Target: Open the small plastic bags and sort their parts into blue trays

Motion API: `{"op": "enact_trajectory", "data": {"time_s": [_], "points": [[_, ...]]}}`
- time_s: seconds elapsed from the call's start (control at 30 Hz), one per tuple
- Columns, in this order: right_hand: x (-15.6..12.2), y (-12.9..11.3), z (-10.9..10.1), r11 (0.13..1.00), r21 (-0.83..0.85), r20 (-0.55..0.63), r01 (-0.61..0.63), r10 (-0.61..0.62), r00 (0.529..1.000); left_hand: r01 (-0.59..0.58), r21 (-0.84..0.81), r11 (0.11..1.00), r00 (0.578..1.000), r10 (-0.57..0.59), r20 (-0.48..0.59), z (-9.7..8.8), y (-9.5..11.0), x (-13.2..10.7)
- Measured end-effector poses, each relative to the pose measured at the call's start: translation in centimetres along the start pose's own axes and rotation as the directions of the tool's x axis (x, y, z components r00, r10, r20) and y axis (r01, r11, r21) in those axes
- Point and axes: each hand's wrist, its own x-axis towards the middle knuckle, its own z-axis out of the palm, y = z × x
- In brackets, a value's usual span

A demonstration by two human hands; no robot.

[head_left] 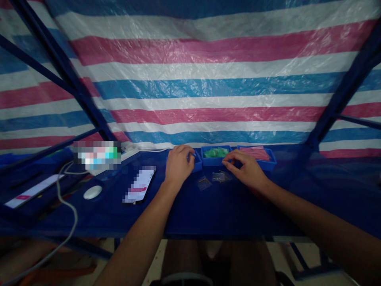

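Three small blue trays stand in a row at the back of the dark blue table (208,206). My left hand (177,163) curls over the left tray (197,162), fingers bent into it; what they hold is hidden. The middle tray (216,155) holds green pieces. The right tray (258,155) holds pink-red pieces. My right hand (247,170) rests in front of the middle and right trays, its fingertips pinched together near the tray edge. Small clear plastic bags (219,177) and another clear bag (204,182) lie on the table between my hands.
A phone (139,185) lies left of my left hand. Further left are a white round object (92,192), a white cable (64,198) and a flat device (31,191). A striped pink, white and blue tarp (208,79) hangs behind the table between dark blue poles.
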Motion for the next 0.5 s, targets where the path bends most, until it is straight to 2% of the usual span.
{"op": "enact_trajectory", "data": {"time_s": [0.13, 0.3, 0.5], "points": [[0.03, 0.01, 0.04, 1.000, -0.007, 0.024, 0.018, -0.018, 1.000, 0.086, 0.140, 0.986, 0.991, -0.099, 0.086, 0.07, -0.27, -0.15], [0.06, 0.25, 0.00, 1.000, -0.013, 0.034, 0.024, -0.024, 0.999, 0.087, 0.160, 0.983, 0.987, -0.107, 0.118, 0.34, 0.52, -0.41], [0.05, 0.43, -0.08, 1.000, -0.012, 0.036, 0.018, -0.017, 0.999, 0.098, 0.163, 0.982, 0.986, -0.117, 0.116, 0.39, 0.51, -0.44]]}}
